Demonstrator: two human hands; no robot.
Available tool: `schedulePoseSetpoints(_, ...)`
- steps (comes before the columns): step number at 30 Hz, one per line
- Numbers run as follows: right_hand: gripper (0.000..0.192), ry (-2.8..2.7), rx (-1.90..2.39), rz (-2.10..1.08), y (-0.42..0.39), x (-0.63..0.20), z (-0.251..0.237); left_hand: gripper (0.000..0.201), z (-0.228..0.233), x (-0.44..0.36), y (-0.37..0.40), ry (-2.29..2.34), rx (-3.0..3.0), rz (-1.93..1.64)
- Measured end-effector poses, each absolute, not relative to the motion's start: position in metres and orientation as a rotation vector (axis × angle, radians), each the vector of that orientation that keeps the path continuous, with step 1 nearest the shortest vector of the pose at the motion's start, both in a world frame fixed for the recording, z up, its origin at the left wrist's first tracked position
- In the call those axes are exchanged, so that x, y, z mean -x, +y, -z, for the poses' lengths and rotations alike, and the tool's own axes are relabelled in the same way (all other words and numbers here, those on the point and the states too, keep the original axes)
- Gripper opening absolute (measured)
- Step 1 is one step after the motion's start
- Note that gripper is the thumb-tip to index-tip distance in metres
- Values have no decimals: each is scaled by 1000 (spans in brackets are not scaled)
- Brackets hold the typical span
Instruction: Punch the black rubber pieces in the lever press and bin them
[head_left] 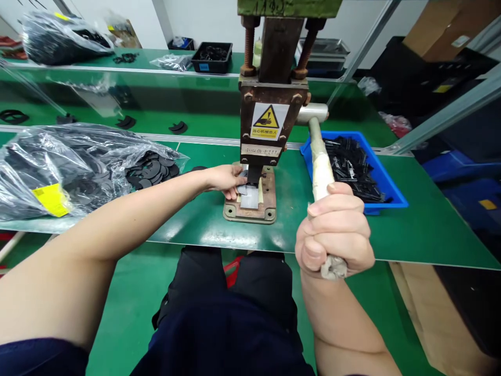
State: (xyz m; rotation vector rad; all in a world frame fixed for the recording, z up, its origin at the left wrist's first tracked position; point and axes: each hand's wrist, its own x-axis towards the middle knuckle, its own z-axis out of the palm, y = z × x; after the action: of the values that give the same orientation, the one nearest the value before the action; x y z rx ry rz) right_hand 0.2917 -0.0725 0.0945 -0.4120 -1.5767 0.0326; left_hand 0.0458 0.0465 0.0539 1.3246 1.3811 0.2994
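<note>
R hand (334, 230) wrapped tight round the lever (321, 167) of the press (268, 120), fist closed near the taped grip's lower end, thumb over fingers. L hand (226, 180) reaches in from the left, fingertips pinching/steadying a small flat part (243, 184) on the press base (250, 206), right under the ram. Exact pinch hard to tell, fingers partly hidden by the tool, but they're curled on the part, not spread

Part sits just ahead of L fingertips, touching the grey die plate, directly below the punch. Looks thin, black, light, prob semi-stiff plastic or gasket stock; judged easy to slide, so best held by its outer edge w/ fingertips kept clear of the punch zone. Crush-warning sticker (269, 121) on press front, above L hand

Lever is rigid metal w/ tape wrap, gives decent friction; grip low on the handle looks right for leverage

Left of L arm: big clear bag (58, 167) of black flat pieces, some spilling out at its mouth near the L wrist, yellow label on it. Right of the lever, just beyond R hand: blue bin (385, 180) w/ black parts piled in. Both on green bench (410, 230). Far beyond hands: second bench level w/ black tray (211, 56), another bag, loose black rings. Person seated, dark trousers below bench edge
</note>
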Motion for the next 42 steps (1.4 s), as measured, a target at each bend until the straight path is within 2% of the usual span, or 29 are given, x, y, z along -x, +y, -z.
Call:
schedulePoseSetpoints(7,33,-1577,404,-22,-72,-291,-94,38,-64,-56,49,1488,-1330,-182)
schedulePoseSetpoints(13,33,-1613,380,36,-69,-295,-96,27,-67,-55,23,1321,-1250,-430)
schedulePoseSetpoints(17,32,-1617,393,40,-69,-294,-97,35,-63,-12,2,1104,-1246,-663)
schedulePoseSetpoints(19,32,-1590,415,40,-69,-292,-98,38,-56,25,-4,1243,-1333,-798)
schedulePoseSetpoints(21,33,-1550,407,40,-68,-289,-97,33,-48,66,-11,1542,-1474,-883)
schedulePoseSetpoints(24,37,-1482,358,45,-61,-285,-94,25,-34,117,-23,1956,-1701,-725)
schedulePoseSetpoints(26,40,-1447,326,57,-56,-283,-92,25,-27,134,-30,2040,-1854,-543)
schedulePoseSetpoints(32,43,-1376,291,85,-47,-282,-87,41,-23,125,-6,1995,-2288,-289)
schedulePoseSetpoints(37,43,-1391,303,108,-47,-283,-89,60,-23,105,48,1917,-2334,-81)
schedulePoseSetpoints(42,35,-1414,364,93,-53,-281,-92,48,-19,97,74,1901,-2304,102)
